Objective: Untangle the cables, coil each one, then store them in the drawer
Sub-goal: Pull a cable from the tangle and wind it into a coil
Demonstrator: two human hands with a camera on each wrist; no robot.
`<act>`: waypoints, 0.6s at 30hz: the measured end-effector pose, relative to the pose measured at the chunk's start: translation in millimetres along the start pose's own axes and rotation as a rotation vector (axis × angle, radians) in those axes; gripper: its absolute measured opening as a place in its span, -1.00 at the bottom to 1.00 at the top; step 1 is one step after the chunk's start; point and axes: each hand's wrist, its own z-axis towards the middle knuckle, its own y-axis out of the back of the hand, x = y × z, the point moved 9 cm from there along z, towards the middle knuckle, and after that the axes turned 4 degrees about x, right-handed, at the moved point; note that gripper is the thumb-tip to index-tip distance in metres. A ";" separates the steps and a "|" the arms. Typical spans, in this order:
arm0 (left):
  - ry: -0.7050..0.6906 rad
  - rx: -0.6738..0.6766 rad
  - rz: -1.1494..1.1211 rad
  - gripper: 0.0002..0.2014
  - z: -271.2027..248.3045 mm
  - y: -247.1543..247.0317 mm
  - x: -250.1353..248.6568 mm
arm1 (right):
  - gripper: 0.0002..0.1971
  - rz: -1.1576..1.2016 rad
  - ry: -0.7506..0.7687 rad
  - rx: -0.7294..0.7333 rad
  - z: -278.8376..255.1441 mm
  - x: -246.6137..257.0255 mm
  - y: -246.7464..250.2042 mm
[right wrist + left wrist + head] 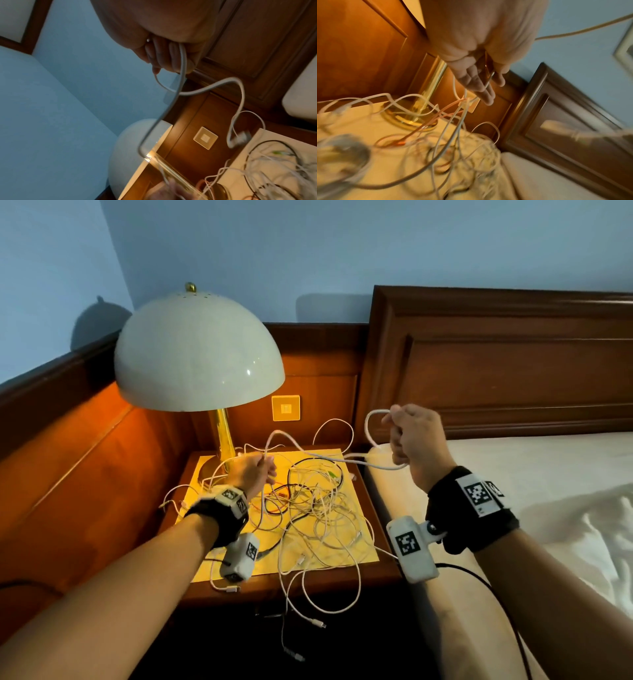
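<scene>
Holding a thick white cable [371,436], the right hand [416,440] has its fingers curled tight around a loop of it. The cable runs from that fist to the left hand [255,470], which pinches it between thumb and straight fingers. Below both hands lies the cable tangle [315,508] on the nightstand [383,571].

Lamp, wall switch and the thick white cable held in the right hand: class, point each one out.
Lamp [198,354]: head view, on the dome shade.
Wall switch [286,408]: head view, middle of its plate.
Thick white cable [183,65]: right wrist view, just below the right hand [416,436].
</scene>
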 end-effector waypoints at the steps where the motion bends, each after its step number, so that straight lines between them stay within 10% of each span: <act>1: -0.051 -0.038 -0.017 -0.68 1.9 10.7 -19.6 | -0.71 -0.025 -0.026 0.017 -0.7 -6.0 -1.8; 9: -0.345 -0.167 -0.124 -0.71 4.5 79.3 -157.6 | -0.63 -0.662 -0.064 -0.013 10.7 -13.8 -10.7; 15: -0.442 0.040 0.084 -0.81 -12.2 51.5 -192.1 | -0.40 -0.194 0.236 0.115 -4.5 36.5 -50.5; 18: -0.465 0.124 0.165 -0.80 -19.2 29.6 -178.6 | -0.64 -0.245 0.181 0.209 -2.2 37.0 -69.5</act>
